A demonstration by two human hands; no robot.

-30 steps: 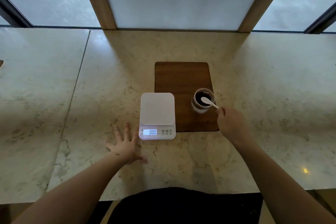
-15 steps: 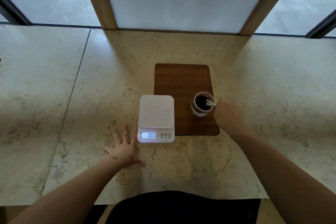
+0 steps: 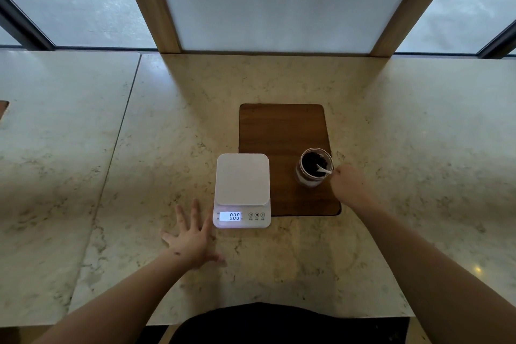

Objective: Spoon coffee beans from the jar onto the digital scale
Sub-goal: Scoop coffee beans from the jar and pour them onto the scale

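The white spoon [image 3: 323, 169] has dipped from above the rim into the coffee beans [image 3: 313, 164] in the glass jar [image 3: 315, 167], which stands near the wooden board's [image 3: 282, 134] right edge; the right hand [image 3: 349, 186] pinches its handle. The left hand [image 3: 192, 237] stays spread flat and empty on the surface [image 3: 279, 268], by the digital scale's [image 3: 242, 190] near-left corner. Its platform is bare and the display reads zero, so the first scoop is likely just being loaded.

Both forearms are bare, no sleeves, watches or rings showing on the left hand [image 3: 192, 243] or right hand [image 3: 349, 187]. Dark black clothing [image 3: 279, 324] fills the bottom centre.
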